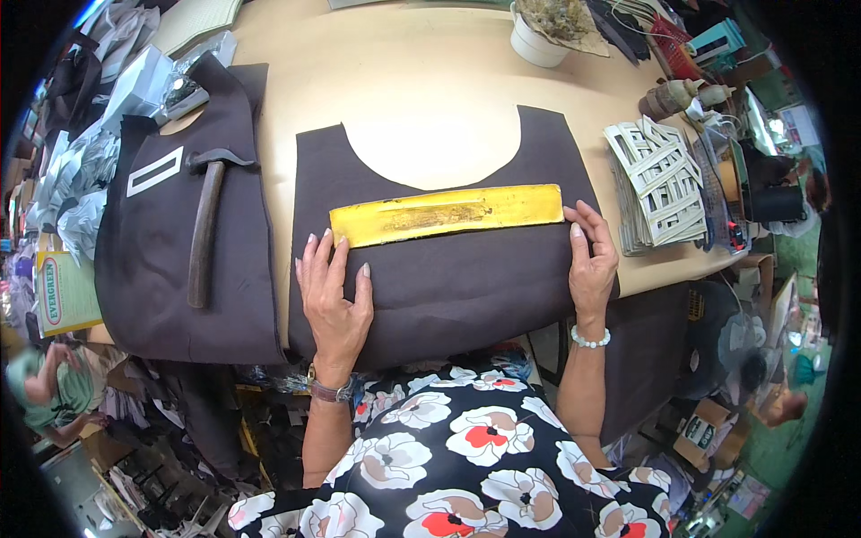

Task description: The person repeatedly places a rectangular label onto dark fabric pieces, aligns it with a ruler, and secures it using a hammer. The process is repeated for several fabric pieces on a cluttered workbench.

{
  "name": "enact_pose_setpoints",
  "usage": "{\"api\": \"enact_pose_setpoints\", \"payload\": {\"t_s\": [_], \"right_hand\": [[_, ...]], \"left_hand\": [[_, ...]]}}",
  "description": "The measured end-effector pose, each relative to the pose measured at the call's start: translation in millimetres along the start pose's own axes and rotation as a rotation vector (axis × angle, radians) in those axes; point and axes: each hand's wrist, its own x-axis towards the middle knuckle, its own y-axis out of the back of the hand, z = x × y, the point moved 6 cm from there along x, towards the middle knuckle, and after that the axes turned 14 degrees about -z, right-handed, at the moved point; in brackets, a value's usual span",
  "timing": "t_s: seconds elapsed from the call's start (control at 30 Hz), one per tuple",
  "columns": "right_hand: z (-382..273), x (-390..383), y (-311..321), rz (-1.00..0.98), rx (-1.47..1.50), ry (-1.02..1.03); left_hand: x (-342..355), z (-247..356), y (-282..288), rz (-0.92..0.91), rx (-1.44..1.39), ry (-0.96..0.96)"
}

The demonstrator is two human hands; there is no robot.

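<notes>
A long yellow strip (529, 206) with a dark, worn slot along its middle lies across a dark brown cloth piece (448, 296), below the piece's curved neck cut-out. At the strip's left end rests my left hand (336, 300), its fingers spread, with fingertips on the strip's lower corner and the cloth. My right hand (593, 264) is at the other end, fingers loosely bent and apart, the tips by the strip's edge. Neither hand is closed around anything.
To the left, another dark cloth piece (233, 269) carries a hammer (208, 224) and a white slotted frame (154, 172). Stacked white slotted cards (659, 193) stand at right, near brown bottles (668, 99). A white pot (536, 40) is at the back. Another person (54, 386) is at far left.
</notes>
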Motion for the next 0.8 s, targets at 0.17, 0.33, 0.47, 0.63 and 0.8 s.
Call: {"api": "enact_pose_setpoints", "payload": {"t_s": [0.17, 0.33, 0.47, 0.63, 0.8], "right_hand": [[-4, -1, 1, 0.025, -0.144, 0.066], [-12, 1, -1, -0.01, -0.279, 0.107], [-15, 1, -2, -0.022, -0.329, 0.117], [-17, 1, -3, -0.027, -0.327, 0.13], [-16, 1, -3, -0.039, -0.344, 0.137]], "left_hand": [[1, 0, -1, -0.012, 0.005, 0.0], [0, -1, -2, -0.02, 0.016, 0.003], [0, 0, -2, -0.009, 0.017, 0.007], [-1, 0, 2, 0.016, 0.002, 0.045], [0, 0, -1, 0.001, 0.014, 0.021]]}}
